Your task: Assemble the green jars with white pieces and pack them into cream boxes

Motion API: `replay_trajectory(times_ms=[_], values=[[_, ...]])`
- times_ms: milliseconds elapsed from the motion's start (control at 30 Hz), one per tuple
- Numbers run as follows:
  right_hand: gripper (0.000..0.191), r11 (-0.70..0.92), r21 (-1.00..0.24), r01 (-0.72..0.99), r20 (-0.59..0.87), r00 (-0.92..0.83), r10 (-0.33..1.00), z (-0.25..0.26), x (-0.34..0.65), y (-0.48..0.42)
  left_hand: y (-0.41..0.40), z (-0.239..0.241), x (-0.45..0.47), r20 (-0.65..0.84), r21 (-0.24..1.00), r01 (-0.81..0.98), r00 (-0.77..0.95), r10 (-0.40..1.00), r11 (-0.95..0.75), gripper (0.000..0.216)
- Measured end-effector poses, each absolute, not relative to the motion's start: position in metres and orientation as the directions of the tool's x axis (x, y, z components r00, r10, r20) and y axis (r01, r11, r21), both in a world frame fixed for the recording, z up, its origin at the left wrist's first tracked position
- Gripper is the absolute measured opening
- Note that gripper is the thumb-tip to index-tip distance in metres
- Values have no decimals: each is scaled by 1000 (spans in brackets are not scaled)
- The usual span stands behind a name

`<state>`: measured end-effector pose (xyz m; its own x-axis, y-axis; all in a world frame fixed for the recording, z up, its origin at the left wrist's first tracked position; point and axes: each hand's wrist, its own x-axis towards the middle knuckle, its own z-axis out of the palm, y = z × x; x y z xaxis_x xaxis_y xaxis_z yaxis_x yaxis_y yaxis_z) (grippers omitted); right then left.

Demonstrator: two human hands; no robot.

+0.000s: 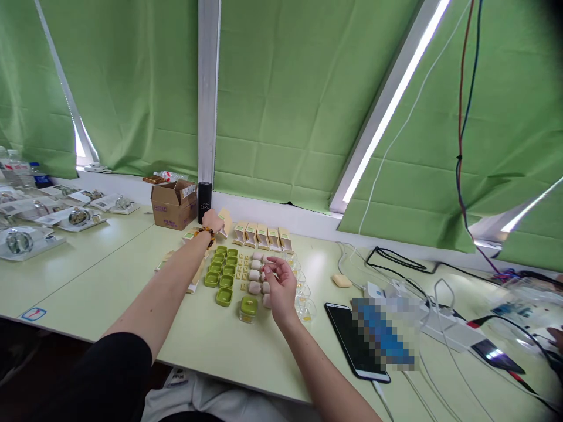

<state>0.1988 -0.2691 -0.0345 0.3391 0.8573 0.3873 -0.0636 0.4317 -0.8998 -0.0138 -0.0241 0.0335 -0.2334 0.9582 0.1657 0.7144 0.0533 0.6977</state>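
My left hand (212, 221), with a beaded bracelet at the wrist, reaches to the back of the table. Its fingers are closed on a small cream carton (226, 223), tilted at the left end of a row of similar cartons (263, 238). My right hand (282, 288) hovers over rows of whitish rounded pieces (254, 287), fingers loosely bent and apart, with nothing visible in them. Left of these stand small yellow pieces (243, 271) and two columns of green square lids (226, 281). One clear jar with a green lid (248, 308) stands in front. Clear cups (305, 308) are partly hidden behind my right hand.
An open cardboard box (175, 205) and a black bottle (204, 202) stand against the wall. A phone (354, 340), a power strip (444, 328) and tangled cables lie to the right. Packaged items on white cards (79, 218) cover the far left. More cartons lie beneath my left forearm.
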Motion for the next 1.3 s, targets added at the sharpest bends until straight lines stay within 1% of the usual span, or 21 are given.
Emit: replay_trajectory(times_ms=[100, 233, 333, 400, 467, 533, 600, 633, 700, 733, 800, 867, 933, 1000, 1033, 1100, 1133, 1200, 1300], values=[[31, 439, -895, -75, 396, 316, 862, -33, 197, -271, -18, 21, 0, 97, 661, 745, -201, 975, 88, 46], [31, 463, -883, -80, 421, 302, 855, -30, 197, -273, -21, 17, 9, 42, 643, 760, -162, 986, 97, 47], [31, 462, -884, -76, 418, 318, 851, -28, 199, -274, -29, 31, 5, 82, 640, 767, -129, 988, 47, 43], [31, 458, -886, -78, 408, 340, 847, -26, 200, -274, -38, 46, 0, 169, 638, 770, -101, 981, -31, 37], [30, 463, -883, -80, 406, 369, 836, -25, 202, -272, -52, 59, -3, 260, 636, 758, -38, 965, -142, 39], [30, 483, -872, -79, 416, 400, 817, -23, 204, -271, -76, 65, -6, 317, 635, 727, 61, 946, -260, 42], [29, 511, -857, -66, 438, 427, 791, -21, 207, -269, -109, 62, -8, 339, 630, 687, 176, 924, -362, 40], [29, 522, -852, -54, 449, 438, 779, -20, 208, -269, -129, 58, -10, 351, 621, 653, 262, 899, -433, 40], [28, 534, -845, -22, 468, 453, 759, -18, 211, -267, -170, 45, -14, 380, 540, 543, 524, 762, -643, 45], [28, 539, -842, -8, 475, 462, 749, -17, 212, -267, -190, 38, -15, 362, 497, 509, 615, 701, -703, 48], [29, 548, -836, 12, 486, 479, 731, -16, 213, -265, -224, 24, -16, 313, 421, 468, 730, 608, -777, 55], [29, 556, -831, 18, 492, 489, 720, -14, 214, -262, -247, 12, -12, 250, 345, 441, 808, 533, -829, 63], [29, 559, -829, 20, 496, 487, 719, -13, 214, -259, -258, 2, -5, 222, 263, 444, 836, 501, -857, 65], [28, 557, -830, 29, 502, 475, 723, -12, 214, -257, -260, -4, 1, 200, 208, 451, 849, 490, -868, 57], [27, 555, -831, 39, 506, 467, 725, -11, 214, -255, -259, -7, 4, 189, 201, 449, 854, 484, -871, 50], [27, 546, -835, 68, 515, 450, 730, -11, 213, -253, -254, -9, 6, 175, 226, 436, 862, 476, -871, 38], [27, 542, -836, 84, 518, 443, 731, -11, 213, -252, -251, -8, 6, 176, 254, 437, 856, 486, -863, 36], [27, 534, -838, 110, 524, 435, 732, -13, 213, -250, -244, -5, 3, 208, 327, 474, 808, 552, -818, 41], [25, 534, -832, 150, 541, 432, 722, -18, 214, -252, -227, 6, 0, 304, 502, 516, 646, 700, -694, 50]])
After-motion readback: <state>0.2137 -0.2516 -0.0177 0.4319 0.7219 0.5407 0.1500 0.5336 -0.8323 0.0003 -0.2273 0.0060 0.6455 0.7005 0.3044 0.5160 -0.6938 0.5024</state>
